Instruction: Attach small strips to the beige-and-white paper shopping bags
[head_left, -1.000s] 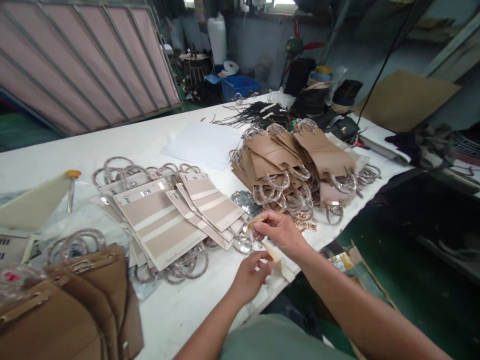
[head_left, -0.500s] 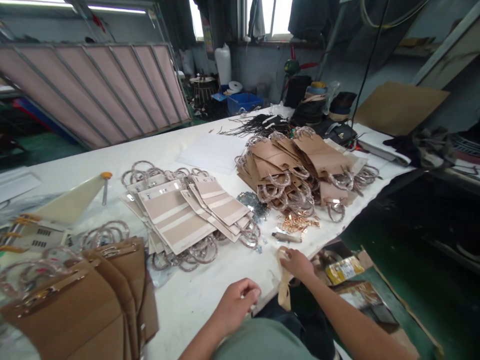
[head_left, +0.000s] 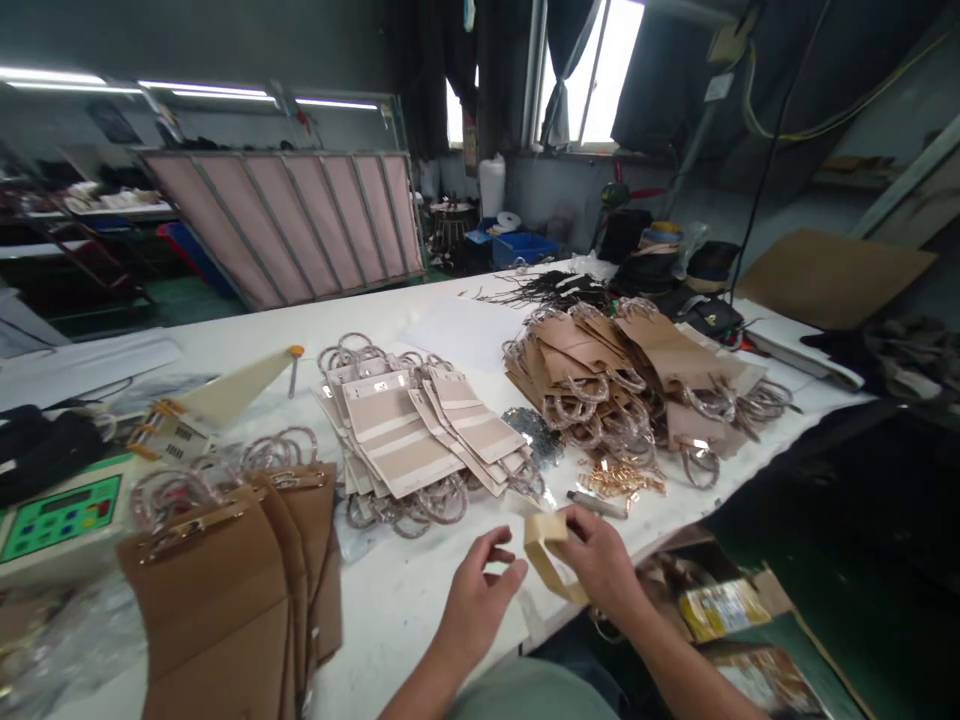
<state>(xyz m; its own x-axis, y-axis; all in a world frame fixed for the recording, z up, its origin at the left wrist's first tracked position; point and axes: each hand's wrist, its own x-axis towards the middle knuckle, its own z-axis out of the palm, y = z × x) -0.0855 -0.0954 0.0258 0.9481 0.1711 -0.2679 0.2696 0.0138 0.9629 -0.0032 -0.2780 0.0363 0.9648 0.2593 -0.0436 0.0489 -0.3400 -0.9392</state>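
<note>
My right hand (head_left: 600,560) holds a looped tan strap (head_left: 546,552) just above the near edge of the white table (head_left: 405,600). My left hand (head_left: 480,595) is beside it, fingers curled and apart, thumb and forefinger close to the strap's loop, holding nothing that I can see. Right behind the hands lie a small metal tube (head_left: 597,503), a heap of gold clips (head_left: 622,478) and a pile of shiny silver bits (head_left: 534,432).
Beige striped bag panels with ring handles (head_left: 420,435) are fanned mid-table. Tan folded bag parts with rings (head_left: 637,375) are heaped at right, brown ones (head_left: 225,590) at near left. A green-panelled machine (head_left: 56,520) stands far left. Cardboard boxes (head_left: 720,610) sit under the table edge.
The view has tilted up and shifted left. My right hand has raised the strap from below the table edge to above it, and my left hand has opened and moved towards the strap.
</note>
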